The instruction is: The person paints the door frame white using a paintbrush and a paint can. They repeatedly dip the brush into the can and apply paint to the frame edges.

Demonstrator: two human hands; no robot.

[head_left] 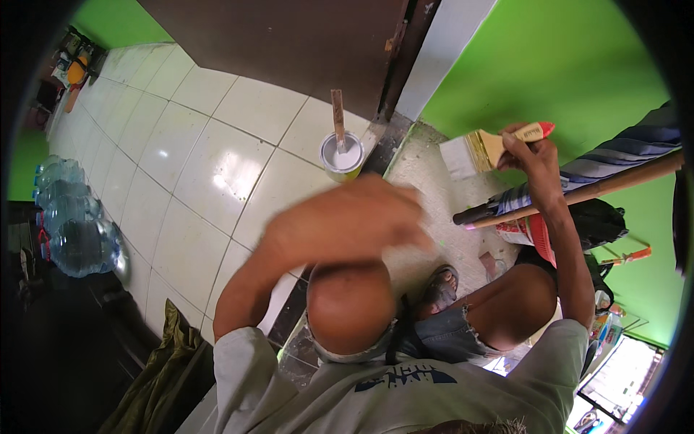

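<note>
Paintbrush (477, 152), broad and pale-bristled, hung above the rough grey floor strip (412, 170) near the green wall (549, 65), its handle grasped in the right hand (531, 148). Just beyond a bare knee (350, 300), the left hand (361, 217) was blurred, and whether it gripped anything could not be told. Farther out, a can (345, 175) of whitish paint (351, 156) stood near the right edge of the tiled floor (177, 137), a flat wooden stick (337, 116) standing in it. Large clear bottles (79, 246) lined that floor's left edge; a brown door (289, 43) rose beyond.
</note>
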